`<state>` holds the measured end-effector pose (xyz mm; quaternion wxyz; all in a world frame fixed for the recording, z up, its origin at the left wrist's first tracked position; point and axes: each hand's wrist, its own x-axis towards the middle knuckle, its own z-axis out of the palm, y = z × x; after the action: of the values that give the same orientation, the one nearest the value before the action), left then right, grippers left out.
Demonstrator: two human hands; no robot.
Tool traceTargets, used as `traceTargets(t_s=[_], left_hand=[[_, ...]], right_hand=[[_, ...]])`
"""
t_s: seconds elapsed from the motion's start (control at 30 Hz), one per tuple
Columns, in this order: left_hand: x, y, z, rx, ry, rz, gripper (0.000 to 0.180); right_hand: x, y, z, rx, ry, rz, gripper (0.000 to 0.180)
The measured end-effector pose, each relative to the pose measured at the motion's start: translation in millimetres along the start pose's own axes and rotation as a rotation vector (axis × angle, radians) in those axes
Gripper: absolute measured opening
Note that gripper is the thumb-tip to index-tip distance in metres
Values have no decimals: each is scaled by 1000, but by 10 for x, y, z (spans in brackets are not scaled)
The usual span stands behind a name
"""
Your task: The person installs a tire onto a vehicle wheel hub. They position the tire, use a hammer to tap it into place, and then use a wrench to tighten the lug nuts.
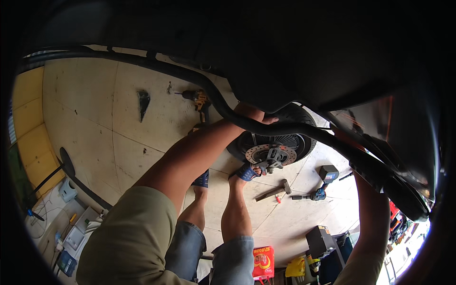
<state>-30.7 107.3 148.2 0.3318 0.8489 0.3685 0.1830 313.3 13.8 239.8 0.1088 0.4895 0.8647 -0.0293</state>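
My left hand reaches in behind a bent black tube, close to the top of a wheel with a black tyre. Only a little of its fingers shows, so its grip is hidden. A drilled brake disc and a grey caliper-like bracket are on the wheel's near side. My right forearm rises along the right side and passes behind the tube and dark glossy bodywork. Its hand is mostly covered there, with its fingers out of sight.
On the tiled floor lie a yellow-black drill, a black triangular piece, a hammer, a small red item and a blue cordless power tool. A red bag and a dark box stand near the lower edge.
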Motion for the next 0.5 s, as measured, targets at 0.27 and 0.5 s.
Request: traceTargets(t_s=[0.27,0.5], left_hand=[[3,16,9,-13,-92,-42,67],[-6,-78,188,-4,68,20,66]], right_hand=[[191,22,97,313,-125,208,35],[256,176,74,412,-152,251,42]])
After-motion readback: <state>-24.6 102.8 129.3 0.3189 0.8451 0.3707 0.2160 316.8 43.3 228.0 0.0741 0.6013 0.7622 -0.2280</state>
